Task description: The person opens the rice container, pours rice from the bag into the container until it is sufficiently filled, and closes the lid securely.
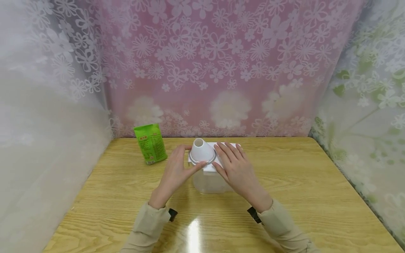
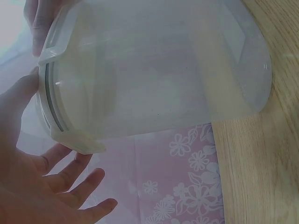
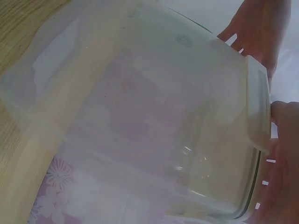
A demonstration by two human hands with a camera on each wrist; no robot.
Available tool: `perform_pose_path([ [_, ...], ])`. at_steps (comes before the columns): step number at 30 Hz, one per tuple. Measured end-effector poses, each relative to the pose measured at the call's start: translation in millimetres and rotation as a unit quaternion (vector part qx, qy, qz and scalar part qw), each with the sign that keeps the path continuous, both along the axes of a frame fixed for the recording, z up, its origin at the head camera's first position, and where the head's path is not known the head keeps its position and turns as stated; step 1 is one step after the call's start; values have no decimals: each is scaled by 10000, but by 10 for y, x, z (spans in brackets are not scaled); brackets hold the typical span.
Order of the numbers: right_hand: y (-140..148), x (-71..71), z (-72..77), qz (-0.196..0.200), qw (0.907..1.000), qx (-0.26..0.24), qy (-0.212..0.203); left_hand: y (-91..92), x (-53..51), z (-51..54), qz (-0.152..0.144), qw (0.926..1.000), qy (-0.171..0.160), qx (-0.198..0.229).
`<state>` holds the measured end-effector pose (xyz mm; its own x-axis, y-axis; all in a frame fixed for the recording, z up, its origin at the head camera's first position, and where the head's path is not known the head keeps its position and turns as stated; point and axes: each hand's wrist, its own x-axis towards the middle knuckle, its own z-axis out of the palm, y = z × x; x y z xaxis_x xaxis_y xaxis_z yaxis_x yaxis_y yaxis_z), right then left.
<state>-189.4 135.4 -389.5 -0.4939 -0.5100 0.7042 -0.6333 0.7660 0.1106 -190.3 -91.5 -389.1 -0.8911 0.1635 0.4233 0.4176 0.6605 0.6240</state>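
Observation:
A clear, tall container with a white lid stands on the table, a white cone-shaped piece with a grey ring on its left part. My left hand grips the ring's edge between thumb and index finger; its other fingers are spread in the left wrist view. My right hand rests on the lid's right part, fingers extended, thumb beside the cone. Both wrist views show the container's see-through body from the side, nothing distinct visible inside. The cone is hidden there.
A green printed packet stands upright at the left rear of the wooden table, left of the container. A pink floral curtain hangs behind the table's back edge, with pale curtains at both sides.

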Motion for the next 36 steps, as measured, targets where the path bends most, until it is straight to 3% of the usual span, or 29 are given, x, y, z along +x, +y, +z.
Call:
perform_pose_path([
  [7, -16, -15, -41, -79, 9999, -66, 100, -11, 6, 13, -101, 9999, -81, 26],
  [12, -17, -10, -51, -13, 9998, -205, -10, -94, -13, 30, -478, 9979, -398, 174],
  [16, -24, -20, -61, 83, 9994, -317, -89, -194, -38, 41, -725, 9955, -463, 396],
  [20, -33, -25, -62, 172, 9990, -396, -151, -277, -51, 50, -808, 9907, -527, 957],
  [24, -43, -26, -66, 204, 9986, -449, -200, -348, -51, 46, -637, 9802, -978, 1602],
  [27, -46, -28, -74, 213, 9984, -482, -203, -384, -49, 33, -504, 9629, -1642, 2081],
  [30, -46, -26, -73, 229, 9983, -502, -206, -401, -45, 14, -566, 9363, -2395, 2507],
  [33, -45, -27, -75, 235, 9982, -520, -201, -401, -63, -19, -784, 9034, -3071, 2889],
  [36, -44, -30, -84, 235, 9981, -530, -189, -395, -106, -49, -961, 8619, -3607, 3433],
])
